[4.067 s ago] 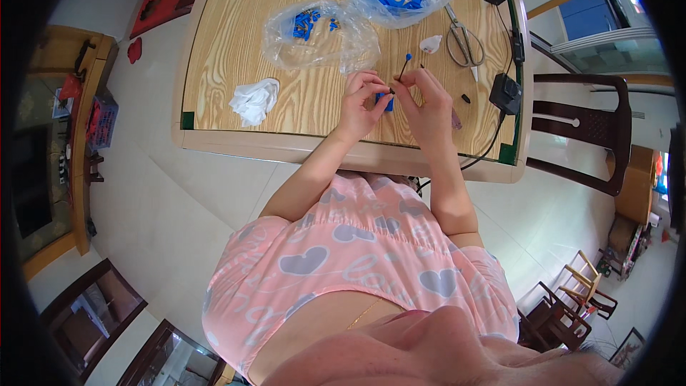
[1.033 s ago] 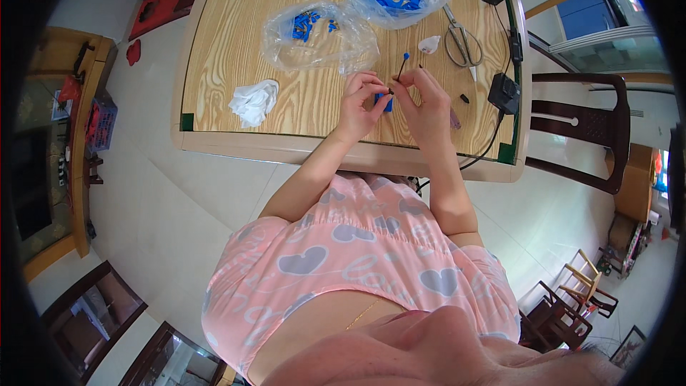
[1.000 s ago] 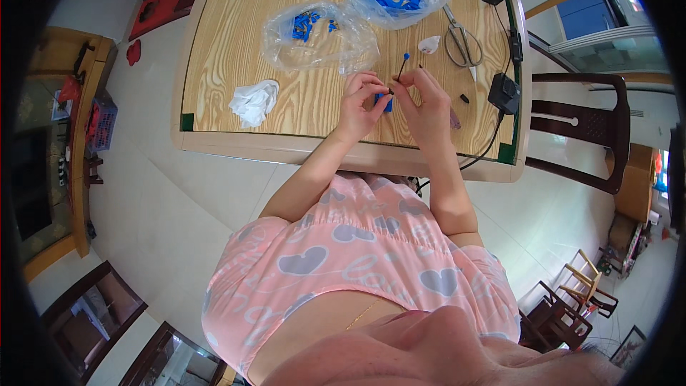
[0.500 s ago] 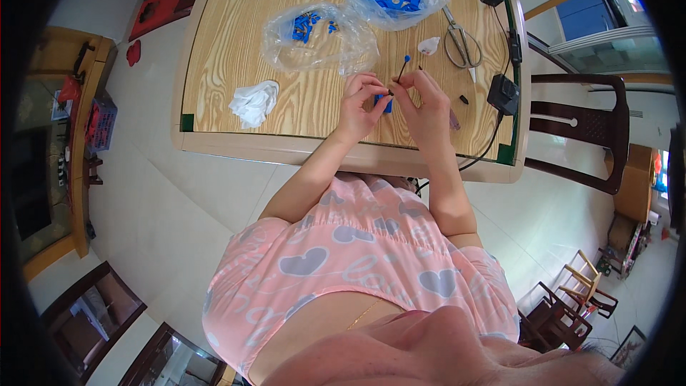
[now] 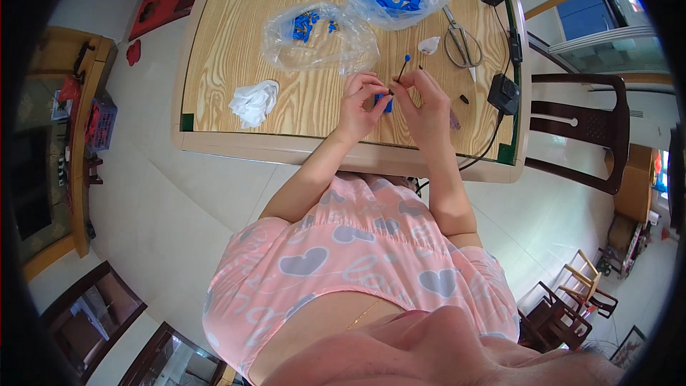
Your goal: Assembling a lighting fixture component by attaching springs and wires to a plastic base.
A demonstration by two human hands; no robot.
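My hands meet over the near part of the wooden table, fingertips almost touching. My left hand (image 5: 357,109) is closed in a pinch at a small dark piece (image 5: 391,92), too small to name. My right hand (image 5: 427,106) pinches a thin black stick with a round blue tip (image 5: 407,58), which points away from me. The stick's lower end is hidden by the fingers. Partly hidden between the hands is a small blue block (image 5: 387,105); whether it lies on the table or is held I cannot tell.
Beyond my hands lie a clear bag of small blue pieces (image 5: 275,46) and another with blue sheet parts (image 5: 429,7). A crumpled white tissue (image 5: 254,104) is at left. Scissors (image 5: 463,44), a black box-shaped device (image 5: 504,95) and its cable are at right.
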